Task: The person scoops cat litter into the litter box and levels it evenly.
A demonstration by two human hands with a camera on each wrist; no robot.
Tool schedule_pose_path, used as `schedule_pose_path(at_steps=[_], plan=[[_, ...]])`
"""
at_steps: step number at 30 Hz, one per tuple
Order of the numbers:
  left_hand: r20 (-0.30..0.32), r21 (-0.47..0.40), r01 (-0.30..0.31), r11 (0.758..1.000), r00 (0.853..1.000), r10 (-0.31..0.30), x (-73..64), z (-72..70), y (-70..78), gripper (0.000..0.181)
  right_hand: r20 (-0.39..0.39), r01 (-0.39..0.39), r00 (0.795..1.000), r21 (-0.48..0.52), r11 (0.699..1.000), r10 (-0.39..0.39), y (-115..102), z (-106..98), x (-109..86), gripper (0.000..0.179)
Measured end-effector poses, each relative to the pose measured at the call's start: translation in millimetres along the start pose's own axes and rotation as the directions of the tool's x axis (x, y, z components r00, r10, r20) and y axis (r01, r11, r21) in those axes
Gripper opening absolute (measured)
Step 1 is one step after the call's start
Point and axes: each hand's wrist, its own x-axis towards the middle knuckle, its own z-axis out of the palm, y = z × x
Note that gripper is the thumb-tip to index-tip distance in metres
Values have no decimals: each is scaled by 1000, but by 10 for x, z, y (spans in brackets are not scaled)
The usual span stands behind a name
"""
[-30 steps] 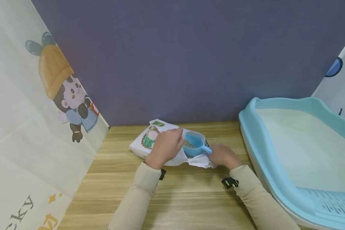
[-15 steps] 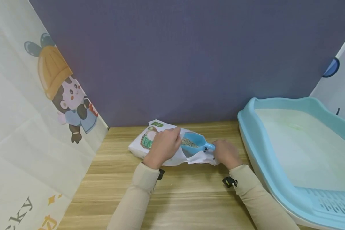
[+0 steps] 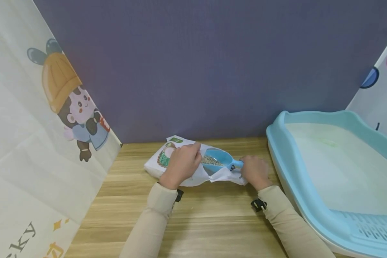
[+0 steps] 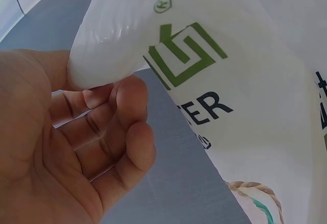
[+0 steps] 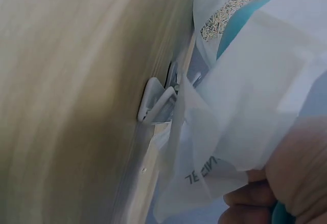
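A white bag (image 3: 198, 177) with green print lies on its side on the table, its torn mouth toward the right. My left hand (image 3: 183, 163) pinches the bag's film near the mouth between thumb and fingers; the left wrist view shows the folded film in the grip. In the mouth sits a light blue scoop (image 3: 221, 156), filled in part with tan pellets (image 3: 211, 161). My right hand (image 3: 254, 171) grips the scoop's handle, and a bit of teal handle (image 5: 281, 215) shows beneath its fingers in the right wrist view. Loose film hangs beside that hand.
A large light blue and white litter tray (image 3: 285, 157) stands on the right, close to my right forearm. Behind the wooden table (image 3: 193, 222) rises a dark blue-grey panel (image 3: 193, 71). A printed white sheet (image 3: 19, 150) borders the left.
The scoop and my right hand have shifted slightly to the right, the handle reaching farther out of the bag's mouth. My left hand keeps its hold on the bag, nearly still.
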Motion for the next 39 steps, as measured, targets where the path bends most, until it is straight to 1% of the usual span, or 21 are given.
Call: schedule_pose_path(at_steps=[4,7,11,17,24,27,31,39], plan=[[-2,-14,15,1000,1000,-15,6,-7,-19,26,-14,-5,1000,22,1000,5,33,14,10,23],[-14,-21,29,999,999,-29,10,-10,-35,25,-27,-15,1000,46,999,16,56,24,15,30],[-25,-35,49,998,998,-50,18,-13,-50,24,-56,2,998,63,998,2,79,36,17,37],[-33,-71,75,995,996,-78,29,-14,-57,24,-96,33,995,68,997,-27,120,65,29,33],[-36,-81,91,993,995,-94,31,-3,-66,24,-112,48,993,87,995,-39,142,82,41,34],[-43,-81,102,991,993,-105,36,0,-68,23,-120,42,992,86,995,-31,137,63,31,34],[-58,-75,120,990,990,-125,40,0,-75,22,-137,33,990,80,996,-22,111,34,23,39],[-109,-65,179,982,977,-185,37,16,-54,23,-150,4,989,65,998,5,67,-20,4,39]])
